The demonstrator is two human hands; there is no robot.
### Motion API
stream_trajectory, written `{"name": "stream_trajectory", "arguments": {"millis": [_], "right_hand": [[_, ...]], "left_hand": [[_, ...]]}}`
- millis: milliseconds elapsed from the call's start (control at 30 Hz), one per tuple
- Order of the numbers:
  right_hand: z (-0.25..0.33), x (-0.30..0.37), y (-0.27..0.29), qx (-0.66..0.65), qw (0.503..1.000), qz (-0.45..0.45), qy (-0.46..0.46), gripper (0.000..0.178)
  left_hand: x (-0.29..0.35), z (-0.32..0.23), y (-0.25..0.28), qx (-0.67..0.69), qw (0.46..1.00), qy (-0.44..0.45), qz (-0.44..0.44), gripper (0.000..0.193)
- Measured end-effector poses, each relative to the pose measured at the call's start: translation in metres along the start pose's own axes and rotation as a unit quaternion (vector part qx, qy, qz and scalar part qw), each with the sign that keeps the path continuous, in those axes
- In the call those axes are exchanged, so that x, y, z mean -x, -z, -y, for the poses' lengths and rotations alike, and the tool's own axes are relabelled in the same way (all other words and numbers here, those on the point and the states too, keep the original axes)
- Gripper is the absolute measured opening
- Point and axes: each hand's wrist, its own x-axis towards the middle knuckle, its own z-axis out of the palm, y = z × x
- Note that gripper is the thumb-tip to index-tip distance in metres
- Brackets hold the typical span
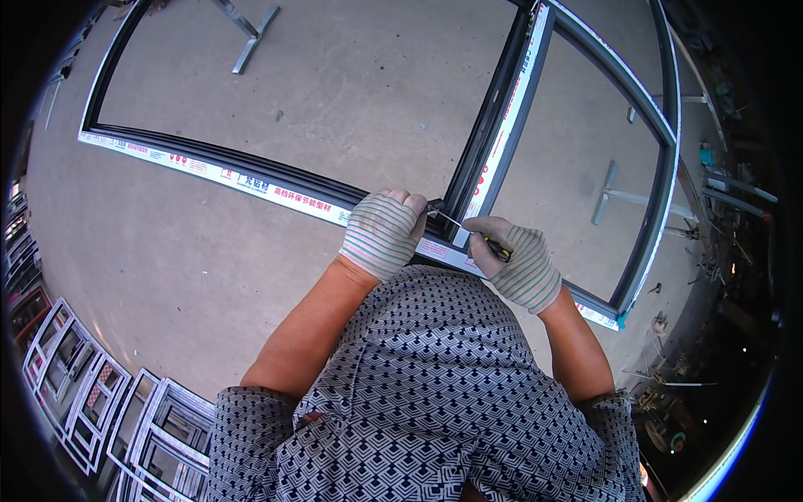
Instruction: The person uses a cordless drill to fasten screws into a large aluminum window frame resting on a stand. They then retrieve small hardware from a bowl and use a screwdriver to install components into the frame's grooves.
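A large dark window frame (251,159) with white printed protective film lies across in front of me, split by an upright bar (502,125). My right hand (523,263), in a striped work glove, is closed around a screwdriver (498,249) with a black and yellow handle. Its thin shaft points left over the joint where the upright meets the near rail. At that joint my left hand (382,230), gloved alike, is closed with a small black piece (434,206) at its fingertips. Whether the screwdriver's tip touches that piece, I cannot tell.
Metal stand feet (255,42) show on the concrete floor through the frame's openings, another foot (604,192) on the right. Several smaller window frames (167,431) lean together at the lower left. Loose metal parts and clutter (669,402) line the right side.
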Motion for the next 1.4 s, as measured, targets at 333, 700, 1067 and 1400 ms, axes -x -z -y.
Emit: {"name": "stream_trajectory", "arguments": {"millis": [333, 700, 1067, 1400], "right_hand": [[0.019, -0.017, 0.023, 0.135, 0.988, 0.067, 0.039, 0.022], [0.05, -0.049, 0.045, 0.243, 0.949, 0.198, 0.022, 0.022], [0.052, -0.074, 0.061, 0.263, 0.95, 0.164, 0.024, 0.036], [0.071, -0.118, 0.047, 0.396, 0.857, 0.303, 0.132, 0.036]], "left_hand": [[0.0, 0.002, -0.002, -0.021, 0.994, -0.073, 0.072, 0.011], [-0.012, -0.007, 0.007, 0.057, 0.986, -0.038, 0.153, 0.007], [-0.019, -0.016, -0.016, 0.068, 0.993, -0.016, 0.094, 0.011], [-0.006, -0.009, -0.024, 0.032, 0.992, 0.05, 0.114, 0.017]]}}
